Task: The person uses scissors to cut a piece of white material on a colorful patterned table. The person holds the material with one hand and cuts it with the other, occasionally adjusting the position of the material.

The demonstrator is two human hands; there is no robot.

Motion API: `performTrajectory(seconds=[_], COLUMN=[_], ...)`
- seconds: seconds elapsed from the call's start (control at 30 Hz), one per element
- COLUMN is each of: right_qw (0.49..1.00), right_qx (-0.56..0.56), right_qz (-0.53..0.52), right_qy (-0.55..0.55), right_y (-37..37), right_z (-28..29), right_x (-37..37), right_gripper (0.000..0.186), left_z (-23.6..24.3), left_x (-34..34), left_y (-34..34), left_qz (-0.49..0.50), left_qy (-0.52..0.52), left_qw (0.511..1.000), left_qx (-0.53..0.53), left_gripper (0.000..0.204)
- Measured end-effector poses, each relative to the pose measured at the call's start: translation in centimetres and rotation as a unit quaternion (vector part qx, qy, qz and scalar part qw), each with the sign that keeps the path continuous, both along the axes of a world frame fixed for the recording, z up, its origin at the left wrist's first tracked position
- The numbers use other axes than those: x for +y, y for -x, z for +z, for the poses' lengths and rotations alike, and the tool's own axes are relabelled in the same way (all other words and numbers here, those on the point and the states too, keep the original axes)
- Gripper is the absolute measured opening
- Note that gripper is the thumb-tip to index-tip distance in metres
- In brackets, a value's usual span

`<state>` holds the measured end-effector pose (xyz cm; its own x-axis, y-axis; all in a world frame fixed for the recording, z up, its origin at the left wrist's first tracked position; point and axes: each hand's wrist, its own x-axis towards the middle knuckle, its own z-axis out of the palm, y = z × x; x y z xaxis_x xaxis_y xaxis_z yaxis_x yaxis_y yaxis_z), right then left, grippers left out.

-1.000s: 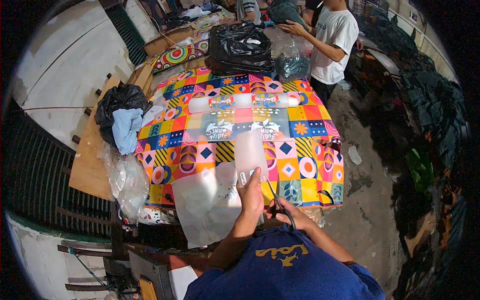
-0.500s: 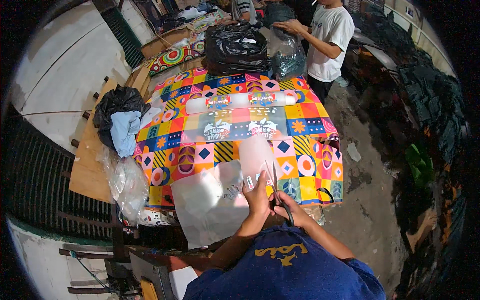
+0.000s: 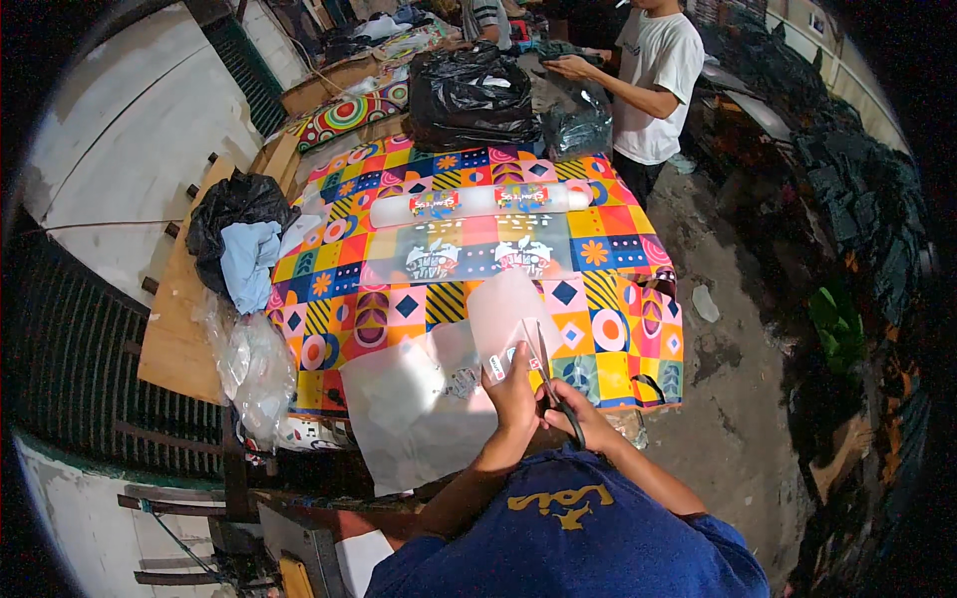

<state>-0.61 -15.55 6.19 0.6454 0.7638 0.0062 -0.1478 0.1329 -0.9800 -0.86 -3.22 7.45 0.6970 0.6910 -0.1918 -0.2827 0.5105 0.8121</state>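
Note:
A frosted plastic film piece point(image 3: 501, 311) with small printed labels rises from my left hand point(image 3: 512, 407), which grips its near edge with the thumb on top. In my right hand point(image 3: 590, 427) is a pair of dark-handled scissors point(image 3: 571, 423). Their blades point away from me along the film's right side, and I cannot tell how far apart they are. Beneath the left hand, a larger translucent sheet point(image 3: 391, 399) hangs over the table's near edge. Farther back, a printed film roll point(image 3: 384, 211) lies crosswise, with a flat printed length point(image 3: 478, 261) in front of it.
A bright patterned cloth point(image 3: 595, 253) covers the table. Black plastic bags point(image 3: 469, 100) stand at its far end. A black bag with blue cloth point(image 3: 249, 261) and crumpled clear plastic point(image 3: 254, 369) sit at left. A co-worker in a white shirt point(image 3: 663, 85) stands far right.
The film piece in my left hand has shifted slightly left and spreads wider, leaning away from the scissors. The co-worker's hands have lifted off the clear bag, now holding something dark.

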Motion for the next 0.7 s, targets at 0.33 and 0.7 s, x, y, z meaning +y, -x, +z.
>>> performTrajectory(seconds=[0.33,0.7], right_qw=[1.0,0.999], right_qx=[0.018,0.0], right_qz=[0.003,-0.04], right_qy=[-0.024,0.017], right_y=[-0.04,0.24], right_z=[-0.56,-0.11], right_x=[-0.04,0.24], right_gripper=[0.029,0.023], left_z=[0.18,0.22], left_x=[-0.06,0.15], left_y=[0.08,-0.22], left_qz=[0.002,0.005], left_qy=[-0.007,-0.008], left_qw=[1.0,0.999], left_qx=[-0.004,-0.046], left_gripper=[0.028,0.02])
